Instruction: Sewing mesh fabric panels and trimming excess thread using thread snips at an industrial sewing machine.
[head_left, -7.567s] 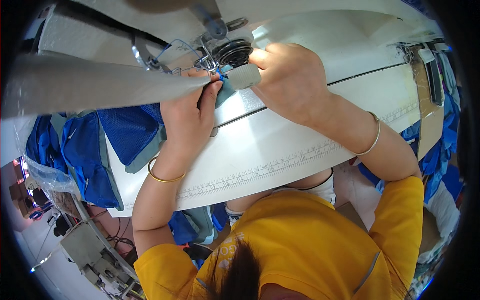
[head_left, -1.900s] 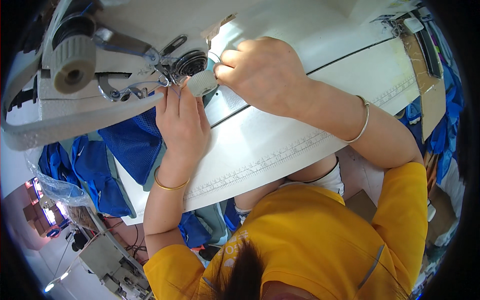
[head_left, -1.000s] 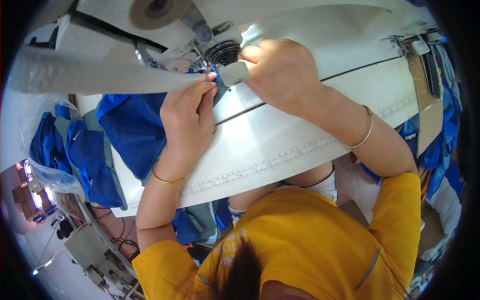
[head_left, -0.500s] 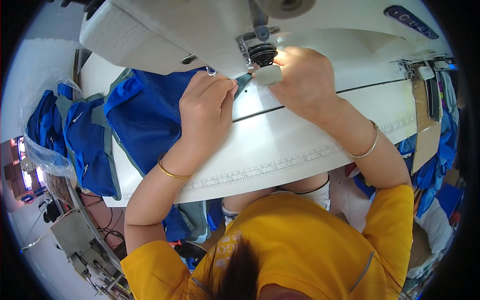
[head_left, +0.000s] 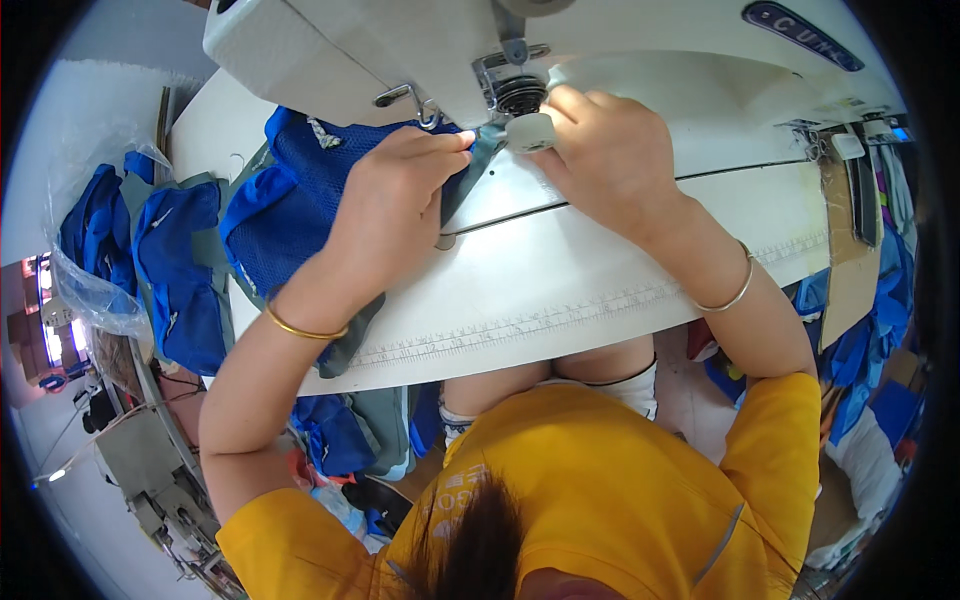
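Note:
My left hand [head_left: 395, 205] pinches the grey edge strip [head_left: 462, 195] of a blue mesh fabric piece [head_left: 335, 170], just left of the sewing machine's [head_left: 320, 55] needle area. The strip runs up toward the machine's foot, and the mesh piece spreads out under and left of that hand. My right hand [head_left: 620, 165] is right of the needle area with its fingers curled in. A pale round knob [head_left: 530, 133] and the machine parts hide its fingertips, so what they hold cannot be made out.
The white sewing table [head_left: 570, 265] has a ruler scale [head_left: 530, 330] along its near edge. More blue and grey pieces [head_left: 180, 280] hang over its left end beside a clear plastic bag [head_left: 85, 250]. Blue fabric [head_left: 885, 310] hangs at the right by a cardboard sheet [head_left: 848, 260].
My left hand has shifted slightly left, and the fabric piece has changed its lie: more grey strip shows beside that hand. My right hand stays by the needle area. The view has shifted a little.

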